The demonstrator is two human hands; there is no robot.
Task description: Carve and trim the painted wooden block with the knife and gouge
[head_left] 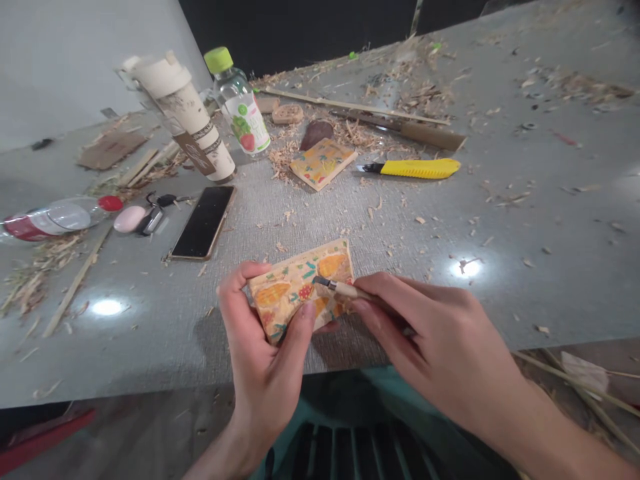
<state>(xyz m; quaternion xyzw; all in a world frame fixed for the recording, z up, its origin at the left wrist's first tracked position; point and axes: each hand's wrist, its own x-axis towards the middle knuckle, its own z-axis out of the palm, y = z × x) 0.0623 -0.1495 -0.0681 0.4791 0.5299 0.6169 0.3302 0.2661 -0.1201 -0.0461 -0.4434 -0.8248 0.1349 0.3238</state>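
A small wooden block with painted orange fruit, a red berry and green leaves is tilted above the near edge of the grey table. My left hand grips it, thumb on the front face and fingers round the left side and beneath. My right hand is closed round the pale handle of a carving knife. The knife's short metal blade rests at the painted face, near the green leaves. Farther back, a similar painted block lies among wood shavings.
Behind the hands lie a yellow utility knife, a brown wooden piece and a phone. A patterned cup and a green-capped bottle stand at the back left. Keys and a lying bottle are at the left.
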